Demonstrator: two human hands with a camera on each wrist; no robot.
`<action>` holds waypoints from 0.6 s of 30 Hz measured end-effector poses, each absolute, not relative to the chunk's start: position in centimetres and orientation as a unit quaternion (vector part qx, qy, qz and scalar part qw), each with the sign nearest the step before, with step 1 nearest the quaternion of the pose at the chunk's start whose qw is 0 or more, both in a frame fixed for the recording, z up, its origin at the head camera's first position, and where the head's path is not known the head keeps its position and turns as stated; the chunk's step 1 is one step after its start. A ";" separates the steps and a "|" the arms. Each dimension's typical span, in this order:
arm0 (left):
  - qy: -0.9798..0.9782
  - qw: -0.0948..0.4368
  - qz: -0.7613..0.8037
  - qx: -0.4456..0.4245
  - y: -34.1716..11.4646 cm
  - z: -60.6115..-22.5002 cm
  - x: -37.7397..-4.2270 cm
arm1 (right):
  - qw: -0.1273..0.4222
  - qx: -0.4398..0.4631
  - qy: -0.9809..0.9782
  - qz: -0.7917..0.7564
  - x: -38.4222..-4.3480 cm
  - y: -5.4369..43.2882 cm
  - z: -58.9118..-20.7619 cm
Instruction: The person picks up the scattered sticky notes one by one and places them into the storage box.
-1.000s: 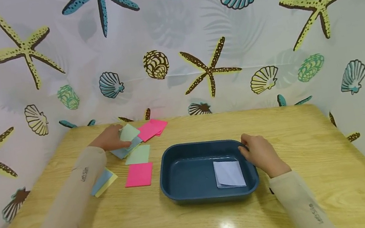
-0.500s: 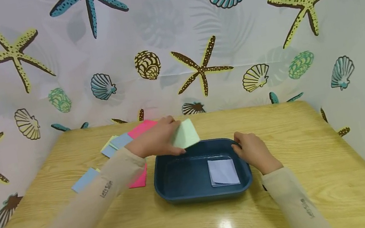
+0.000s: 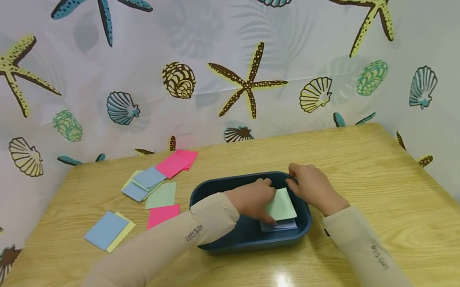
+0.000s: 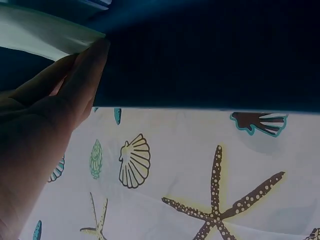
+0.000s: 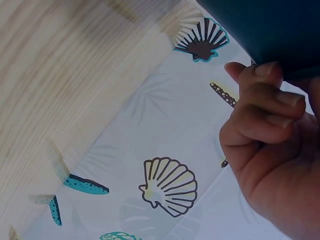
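Note:
My left hand (image 3: 254,201) reaches into the dark blue tray (image 3: 229,250) and pinches a pale green sticky note pad (image 3: 284,205) between thumb and fingers. In the head view the green pad overlaps white sticky notes (image 3: 280,226) lying at the tray's right end. The left wrist view shows the fingertips at the edge of the green pad (image 4: 45,35), inside the tray's wall (image 4: 210,75). My right hand (image 3: 315,189) grips the tray's right rim near its far corner. In the right wrist view its fingers (image 5: 265,100) curl at the tray's outer wall.
Left of the tray lie a pink note (image 3: 163,214), a light green note (image 3: 161,195), a blue note over yellow (image 3: 107,230), overlapping blue and yellow notes (image 3: 148,178), and pink notes (image 3: 174,163). A patterned curtain (image 3: 201,77) hangs along the table's (image 3: 347,145) far edge.
My left hand has picked up the green pad from the notes at left and carried it right, then down into the tray. My right hand stays at the rim; the view has shifted slightly.

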State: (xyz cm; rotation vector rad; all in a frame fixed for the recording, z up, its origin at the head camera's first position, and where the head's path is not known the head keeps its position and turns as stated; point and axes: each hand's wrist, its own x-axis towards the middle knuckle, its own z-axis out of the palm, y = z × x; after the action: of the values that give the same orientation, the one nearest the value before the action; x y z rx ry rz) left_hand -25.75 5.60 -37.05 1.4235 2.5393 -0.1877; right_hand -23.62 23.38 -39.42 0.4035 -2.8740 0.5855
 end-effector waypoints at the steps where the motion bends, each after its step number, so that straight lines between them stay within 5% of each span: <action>1: 0.863 0.112 -0.064 0.488 5.7 -37.2 -25.7 | 0.089 0.134 -0.967 0.199 -23.6 23.3 -39.4; 18: 0.863 0.105 -0.093 0.486 6.0 -38.4 -25.2 | 0.100 0.137 -0.966 0.194 -23.7 23.3 -39.6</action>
State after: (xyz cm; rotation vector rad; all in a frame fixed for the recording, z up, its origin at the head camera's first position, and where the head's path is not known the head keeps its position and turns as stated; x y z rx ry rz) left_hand -25.18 5.96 -38.40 1.4313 2.5438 -0.2745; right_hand -23.69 23.32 -39.58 0.4049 -2.8560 0.5746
